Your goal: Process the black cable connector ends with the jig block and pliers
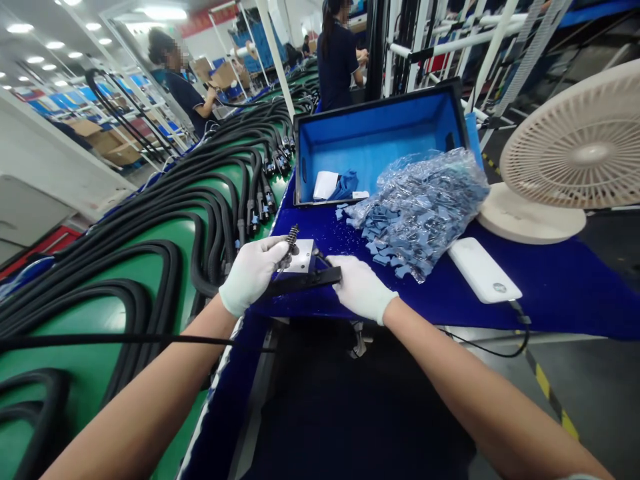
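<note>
Where the hoses [173, 263] curve: green belt [95, 373], far left.
Left hand [253, 272]: thumb and fingers pinching the spring [293, 235], which juts up from the fingertips.
Block [303, 259]: on the table [575, 287], between both hands.
Bar [306, 283]: just nearer than the block.
Right hand [363, 287]: curled round the bar's right end.
Bag [430, 207]: beyond, farther right.

Bright ceiling lamps [164, 13] (some edge distortion).

left hand [253, 272]: white-gloved, closed in a pinch
right hand [361, 285]: white-gloved, curled closed
forearms [465, 377]: bare, converging forward
</note>
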Demonstrator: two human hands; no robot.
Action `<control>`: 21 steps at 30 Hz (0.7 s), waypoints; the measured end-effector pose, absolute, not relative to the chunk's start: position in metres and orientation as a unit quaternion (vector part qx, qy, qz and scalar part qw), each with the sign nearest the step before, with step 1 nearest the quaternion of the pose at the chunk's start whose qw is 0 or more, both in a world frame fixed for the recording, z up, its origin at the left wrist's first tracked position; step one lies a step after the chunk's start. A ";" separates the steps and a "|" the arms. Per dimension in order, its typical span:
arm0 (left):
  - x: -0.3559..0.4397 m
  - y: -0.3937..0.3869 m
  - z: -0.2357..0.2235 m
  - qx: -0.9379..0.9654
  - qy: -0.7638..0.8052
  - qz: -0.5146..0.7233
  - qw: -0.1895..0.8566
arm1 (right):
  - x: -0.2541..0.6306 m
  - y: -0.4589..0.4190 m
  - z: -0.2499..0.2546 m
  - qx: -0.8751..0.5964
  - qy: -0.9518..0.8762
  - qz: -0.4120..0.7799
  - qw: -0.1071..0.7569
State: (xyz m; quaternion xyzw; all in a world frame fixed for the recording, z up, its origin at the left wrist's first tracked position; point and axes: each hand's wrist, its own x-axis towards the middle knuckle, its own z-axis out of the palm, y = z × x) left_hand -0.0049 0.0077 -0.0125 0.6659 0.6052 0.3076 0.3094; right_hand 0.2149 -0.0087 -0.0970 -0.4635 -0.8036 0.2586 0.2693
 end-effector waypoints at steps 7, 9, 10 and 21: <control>0.002 -0.015 -0.005 0.732 0.544 0.248 0.327 | 0.214 -0.012 -0.086 -0.341 -0.589 0.610 0.406; 0.002 -0.021 -0.007 0.771 0.503 0.222 0.322 | 0.212 -0.015 -0.083 -0.332 -0.580 0.620 0.411; 0.002 -0.023 -0.008 0.786 0.486 0.216 0.315 | 0.211 -0.016 -0.083 -0.330 -0.589 0.611 0.414; -0.008 -0.022 -0.027 0.891 0.390 0.136 0.188 | 0.201 -0.031 -0.090 -0.311 -0.570 0.651 0.393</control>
